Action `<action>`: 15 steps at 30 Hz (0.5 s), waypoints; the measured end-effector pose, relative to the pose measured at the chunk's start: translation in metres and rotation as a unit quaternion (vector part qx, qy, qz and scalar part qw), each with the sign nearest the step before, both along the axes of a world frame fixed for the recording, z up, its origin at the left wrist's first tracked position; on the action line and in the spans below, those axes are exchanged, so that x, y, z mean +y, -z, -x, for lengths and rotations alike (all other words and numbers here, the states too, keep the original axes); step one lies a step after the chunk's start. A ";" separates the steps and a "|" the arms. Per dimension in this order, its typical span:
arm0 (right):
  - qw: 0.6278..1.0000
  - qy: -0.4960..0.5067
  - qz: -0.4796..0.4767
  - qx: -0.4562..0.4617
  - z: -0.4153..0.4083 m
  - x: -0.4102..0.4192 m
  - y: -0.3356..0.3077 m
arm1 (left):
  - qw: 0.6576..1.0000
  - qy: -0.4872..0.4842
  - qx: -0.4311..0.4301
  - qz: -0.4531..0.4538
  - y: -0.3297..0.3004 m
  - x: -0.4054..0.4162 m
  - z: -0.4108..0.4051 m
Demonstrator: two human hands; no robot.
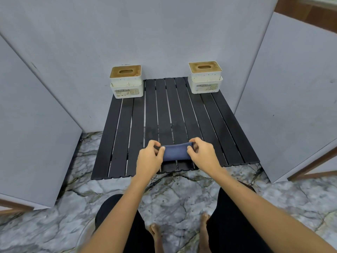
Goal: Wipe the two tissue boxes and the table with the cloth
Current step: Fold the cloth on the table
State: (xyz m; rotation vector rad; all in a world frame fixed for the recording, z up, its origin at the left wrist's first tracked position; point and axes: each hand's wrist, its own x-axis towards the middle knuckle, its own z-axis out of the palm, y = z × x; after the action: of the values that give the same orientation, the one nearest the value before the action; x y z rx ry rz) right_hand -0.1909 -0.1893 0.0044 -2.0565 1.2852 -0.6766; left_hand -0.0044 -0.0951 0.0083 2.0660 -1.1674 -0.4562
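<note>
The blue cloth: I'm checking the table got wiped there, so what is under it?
Under the blue cloth, stretched between the left hand and right hand, lie the black table's slats near its front edge. The slats directly beneath are covered, so their state cannot be seen.

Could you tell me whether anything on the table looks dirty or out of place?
Both tissue boxes have brownish stained lids, and the table shows faint smudges near its middle.

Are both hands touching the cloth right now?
Touching. The head view shows the left hand and the right hand each pinching one end of the blue cloth, stretched between them over the table.
</note>
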 end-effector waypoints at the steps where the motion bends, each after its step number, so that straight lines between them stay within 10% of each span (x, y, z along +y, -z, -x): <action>1: 1.000 0.009 0.009 0.007 -0.001 0.001 0.003 | 1.000 -0.009 -0.017 -0.004 0.002 -0.001 0.001; 11: 0.941 -0.029 0.320 0.102 -0.007 0.018 0.013 | 0.977 0.062 -0.188 0.076 0.015 0.005 0.022; 15: 0.953 -0.103 0.241 0.149 -0.010 0.030 0.025 | 0.969 0.094 -0.227 -0.021 0.029 0.008 0.033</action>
State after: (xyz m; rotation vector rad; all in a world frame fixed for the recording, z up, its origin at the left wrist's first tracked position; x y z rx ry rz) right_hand -0.1808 -0.1598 -0.0204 -2.7368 1.1117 -0.6456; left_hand -0.0372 -0.0874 -0.0207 2.1694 -1.6424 -0.0904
